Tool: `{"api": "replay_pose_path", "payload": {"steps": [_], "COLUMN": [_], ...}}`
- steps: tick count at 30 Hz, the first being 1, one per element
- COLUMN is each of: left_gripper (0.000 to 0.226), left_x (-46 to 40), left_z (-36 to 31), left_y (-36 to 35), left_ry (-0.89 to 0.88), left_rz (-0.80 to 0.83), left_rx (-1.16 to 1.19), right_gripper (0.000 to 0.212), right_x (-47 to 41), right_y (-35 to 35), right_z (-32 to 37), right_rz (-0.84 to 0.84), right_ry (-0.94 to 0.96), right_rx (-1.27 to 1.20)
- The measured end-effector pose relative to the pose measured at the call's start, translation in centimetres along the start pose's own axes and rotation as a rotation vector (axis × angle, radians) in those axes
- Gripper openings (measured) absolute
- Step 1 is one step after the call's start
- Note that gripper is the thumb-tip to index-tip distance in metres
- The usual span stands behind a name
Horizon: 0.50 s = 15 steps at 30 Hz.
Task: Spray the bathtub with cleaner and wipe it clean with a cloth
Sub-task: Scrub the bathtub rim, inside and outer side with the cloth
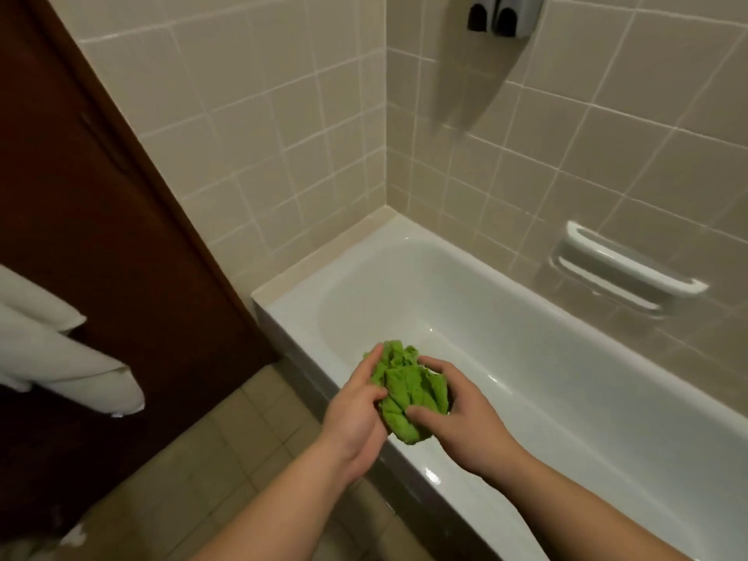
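At lower centre of the frame, my left hand (356, 410) and right hand (457, 415) grip a bunched green cloth (409, 392) over the white bathtub (526, 358) rim, seemingly gathering it into a wiping pad.

You had a bright green cloth (409, 392) bunched over a glossy white bathtub (506, 317). The far walls (283, 115) were beige square tiles with pale grout lines. A white grab handle (631, 265) sat on the right wall. To your left stood a dark reddish-brown door (101, 204) and 2 white towels (60, 358); the floor (226, 459) was tan tile.
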<state>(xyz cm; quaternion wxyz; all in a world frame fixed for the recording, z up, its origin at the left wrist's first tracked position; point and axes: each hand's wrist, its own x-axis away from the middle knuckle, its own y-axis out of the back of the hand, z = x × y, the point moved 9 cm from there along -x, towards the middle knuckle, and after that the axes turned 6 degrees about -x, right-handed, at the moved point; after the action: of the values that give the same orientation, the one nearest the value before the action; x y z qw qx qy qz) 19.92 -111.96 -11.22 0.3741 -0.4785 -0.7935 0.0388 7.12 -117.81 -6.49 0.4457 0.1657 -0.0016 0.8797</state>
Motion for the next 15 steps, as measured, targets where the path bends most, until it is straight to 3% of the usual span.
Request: {"api": "replay_pose_path", "payload": {"steps": [6, 10, 15], "left_gripper": [0.08, 0.052, 0.061], "left_x": [-0.6, -2.1, -5.6], "left_z": [-4.5, -6.1, -8.4], "left_y": [4.9, 6.9, 7.9], "left_ry": [-0.122, -0.101, -0.018], "left_rz": [-0.016, -0.024, 0.052], "left_rx": [-0.178, -0.234, -0.244], "right_gripper": [0.054, 0.051, 0.049], "right_x": [-3.7, -6.6, -11.5], "right_y": [-3.1, -4.6, -5.6], "right_z": [1.2, 1.7, 2.2], "right_rz": [-0.017, 0.048, 0.111], "right_ry": [-0.051, -0.089, -0.114], "right_rx": [-0.216, -0.332, -0.348]}}
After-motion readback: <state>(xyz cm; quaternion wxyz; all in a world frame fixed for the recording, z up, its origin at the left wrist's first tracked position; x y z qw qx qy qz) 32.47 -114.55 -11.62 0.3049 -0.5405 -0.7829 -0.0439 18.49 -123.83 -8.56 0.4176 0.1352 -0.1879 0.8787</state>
